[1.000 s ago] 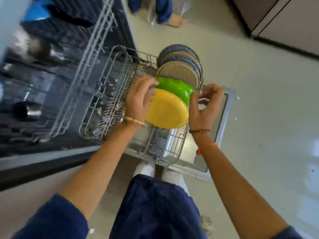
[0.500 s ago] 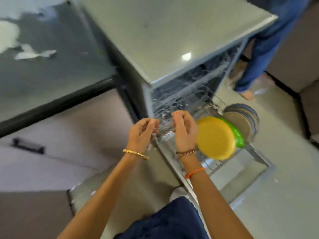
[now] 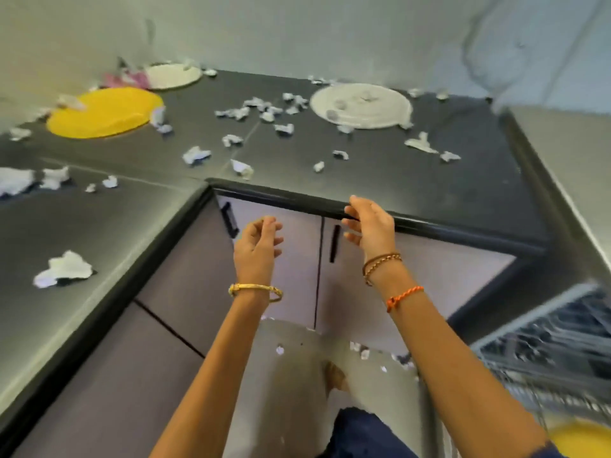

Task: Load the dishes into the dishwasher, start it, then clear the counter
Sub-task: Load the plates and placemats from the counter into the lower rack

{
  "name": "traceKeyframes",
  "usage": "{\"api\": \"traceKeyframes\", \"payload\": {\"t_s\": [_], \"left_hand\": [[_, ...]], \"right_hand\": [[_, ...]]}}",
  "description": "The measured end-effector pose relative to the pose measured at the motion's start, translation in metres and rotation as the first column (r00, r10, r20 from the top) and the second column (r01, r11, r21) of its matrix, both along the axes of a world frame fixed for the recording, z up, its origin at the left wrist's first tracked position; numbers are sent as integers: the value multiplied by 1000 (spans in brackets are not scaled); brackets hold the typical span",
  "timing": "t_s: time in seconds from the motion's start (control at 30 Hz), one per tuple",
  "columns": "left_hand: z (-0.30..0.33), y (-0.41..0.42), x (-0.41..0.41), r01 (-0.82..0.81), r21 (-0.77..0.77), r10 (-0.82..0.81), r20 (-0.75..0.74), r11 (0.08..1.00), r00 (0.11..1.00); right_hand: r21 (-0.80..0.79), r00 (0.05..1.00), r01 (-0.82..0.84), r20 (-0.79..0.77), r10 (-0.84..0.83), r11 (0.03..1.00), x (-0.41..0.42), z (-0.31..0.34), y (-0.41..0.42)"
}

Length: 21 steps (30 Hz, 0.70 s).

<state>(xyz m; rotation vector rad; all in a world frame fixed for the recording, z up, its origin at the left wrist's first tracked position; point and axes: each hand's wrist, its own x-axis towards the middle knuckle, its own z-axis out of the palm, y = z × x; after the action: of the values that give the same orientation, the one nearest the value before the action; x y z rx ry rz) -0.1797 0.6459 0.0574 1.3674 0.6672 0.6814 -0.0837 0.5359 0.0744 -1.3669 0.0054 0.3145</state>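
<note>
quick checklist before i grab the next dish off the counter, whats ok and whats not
1. Both hands free: ok. The left hand and right hand are open and hold nothing.
2. Dishes left to load: ok. A yellow plate, a large pale plate and a small pale plate lie on the counter.
3. Plates clear of litter: not ok. Paper scraps lie around the plates, and some rest on the large pale plate.
4. Rack open: ok. The dishwasher rack shows at lower right.
5. Free slots in the rack: cannot tell, too blurred.
6. Floor clear: not ok. Floor scraps lie underfoot.
</note>
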Motion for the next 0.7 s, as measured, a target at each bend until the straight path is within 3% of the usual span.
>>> {"api": "traceKeyframes", "payload": {"t_s": [0.1, 0.2, 0.33, 0.47, 0.7], "left_hand": [[6, 37, 18, -57, -50, 58, 16, 997, 998], [13, 69, 59, -32, -116, 38, 51, 993, 998], [27, 99, 149, 30, -213, -14, 78, 977, 997], [36, 112, 240, 121, -326, -109, 53, 938, 993], [32, 132, 354, 188, -526, -224, -5, 830, 975]], "right_hand": [[29, 1000, 3, -26, -3, 1000, 33, 3, 46], [81, 988, 146, -62, -141, 986, 88, 10, 71], [47, 933, 301, -220, -284, 952, 186, 10, 80], [144, 870, 415, -351, -346, 898, 262, 8, 87], [-22, 739, 561, -438, -512, 828, 335, 11, 109]]}}
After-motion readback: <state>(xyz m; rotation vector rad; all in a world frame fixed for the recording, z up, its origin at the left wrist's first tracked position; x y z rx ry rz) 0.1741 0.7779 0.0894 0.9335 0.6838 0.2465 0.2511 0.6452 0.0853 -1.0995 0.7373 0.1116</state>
